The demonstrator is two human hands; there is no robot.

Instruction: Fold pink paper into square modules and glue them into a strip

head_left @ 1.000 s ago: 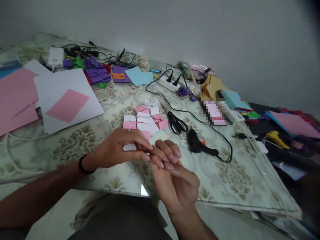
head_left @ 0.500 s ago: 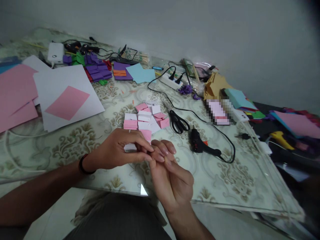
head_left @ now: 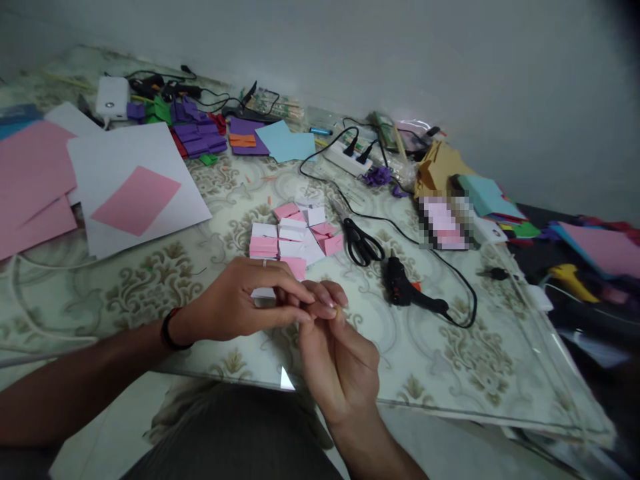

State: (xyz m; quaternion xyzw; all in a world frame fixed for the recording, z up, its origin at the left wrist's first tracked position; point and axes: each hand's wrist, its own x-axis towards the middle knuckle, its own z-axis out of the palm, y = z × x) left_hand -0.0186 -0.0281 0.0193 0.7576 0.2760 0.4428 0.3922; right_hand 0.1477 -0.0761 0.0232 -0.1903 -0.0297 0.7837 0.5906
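Observation:
Above the near edge of the table, my two hands meet at the fingertips. The thumb and fingers of my left hand (head_left: 245,297) are pinched together against the fingers of my right hand (head_left: 343,363). My right hand is palm up, its fingers curled and its thumb pressed to a fingertip. Anything between the fingers is too small or too hidden to make out. Just beyond them lie folded pink and white paper pieces (head_left: 293,230), partly covered by my left hand. Black-handled scissors (head_left: 363,241) and a black glue gun (head_left: 410,290) rest to the right.
White sheets (head_left: 145,150) and pink paper (head_left: 37,180) lie at left. A power strip (head_left: 347,159) with plugs, purple paper strips (head_left: 197,137) and light blue paper (head_left: 285,141) are at the back. A black cord (head_left: 395,223) loops across the right side, near a blurred phone (head_left: 445,223).
My right hand has turned slightly, and its thumb now bends against a fingertip. My left hand keeps its pinch. The whole view has shifted a little.

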